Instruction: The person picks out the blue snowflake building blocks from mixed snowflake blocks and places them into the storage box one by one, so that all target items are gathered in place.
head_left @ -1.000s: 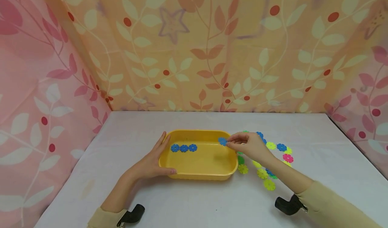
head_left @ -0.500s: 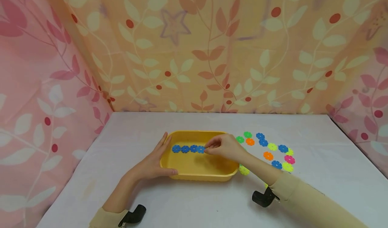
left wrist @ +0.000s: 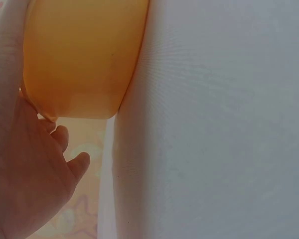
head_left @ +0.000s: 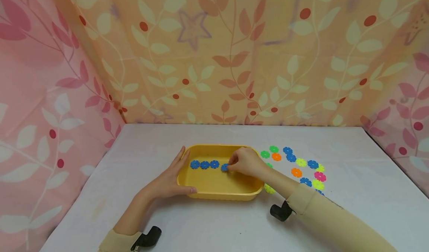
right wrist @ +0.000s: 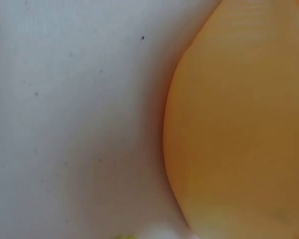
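Observation:
A yellow plastic tray (head_left: 207,188) stands on the white-covered table. My left hand (head_left: 164,181) holds its left end, thumb on the front rim and fingers spread toward the back corner. In the left wrist view, that hand (left wrist: 37,169) lies against the tray wall (left wrist: 79,59). My right hand (head_left: 248,162) reaches over the tray's right side and pinches a blue notched plastic disc (head_left: 225,167) low inside it; the fingertips partly cover the disc. Three like blue discs (head_left: 205,165) form a row to its left. The right wrist view shows only the tray's outer wall (right wrist: 234,124) and tablecloth.
Right of the tray lie several loose notched discs: green (head_left: 273,149), orange (head_left: 296,172), blue (head_left: 313,164), yellow (head_left: 318,184) and pink (head_left: 320,176). My right forearm hides part of that area. A patterned curtain (head_left: 234,58) hangs behind the table.
My right hand has carried the blue disc leftward over the rim to the row's end, then slightly back right and down, leaving a small gap. The left hand keeps its place.

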Tool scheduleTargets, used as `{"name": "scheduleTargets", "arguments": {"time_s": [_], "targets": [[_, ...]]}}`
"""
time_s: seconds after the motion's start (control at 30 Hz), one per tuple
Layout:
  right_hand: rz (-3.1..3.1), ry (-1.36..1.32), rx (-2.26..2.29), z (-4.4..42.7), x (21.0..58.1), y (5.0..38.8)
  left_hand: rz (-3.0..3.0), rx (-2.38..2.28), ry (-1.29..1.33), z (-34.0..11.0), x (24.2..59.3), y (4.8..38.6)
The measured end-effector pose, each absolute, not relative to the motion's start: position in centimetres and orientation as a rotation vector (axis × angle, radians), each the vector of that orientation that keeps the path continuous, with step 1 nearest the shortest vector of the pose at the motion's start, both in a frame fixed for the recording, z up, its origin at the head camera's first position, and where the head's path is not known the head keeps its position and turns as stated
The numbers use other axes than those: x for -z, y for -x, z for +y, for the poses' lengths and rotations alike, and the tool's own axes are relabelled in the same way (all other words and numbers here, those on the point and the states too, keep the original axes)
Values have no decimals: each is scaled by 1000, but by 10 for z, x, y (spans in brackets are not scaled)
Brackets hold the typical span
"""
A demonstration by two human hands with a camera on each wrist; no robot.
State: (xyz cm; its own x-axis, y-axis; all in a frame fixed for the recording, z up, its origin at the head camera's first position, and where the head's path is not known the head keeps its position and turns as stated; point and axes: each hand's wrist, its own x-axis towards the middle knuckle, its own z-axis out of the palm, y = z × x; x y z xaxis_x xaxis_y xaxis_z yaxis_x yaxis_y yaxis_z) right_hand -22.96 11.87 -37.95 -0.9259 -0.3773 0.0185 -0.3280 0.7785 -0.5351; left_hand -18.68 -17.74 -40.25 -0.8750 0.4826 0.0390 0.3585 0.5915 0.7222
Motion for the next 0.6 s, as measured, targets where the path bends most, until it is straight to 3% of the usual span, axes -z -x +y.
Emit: {"name": "scheduleTargets", "arguments": {"time_s": [0.6], "targets": [[2769, 442, 932, 117, 386, 238, 2665, -1153, -718, -179, 404, 187]]}}
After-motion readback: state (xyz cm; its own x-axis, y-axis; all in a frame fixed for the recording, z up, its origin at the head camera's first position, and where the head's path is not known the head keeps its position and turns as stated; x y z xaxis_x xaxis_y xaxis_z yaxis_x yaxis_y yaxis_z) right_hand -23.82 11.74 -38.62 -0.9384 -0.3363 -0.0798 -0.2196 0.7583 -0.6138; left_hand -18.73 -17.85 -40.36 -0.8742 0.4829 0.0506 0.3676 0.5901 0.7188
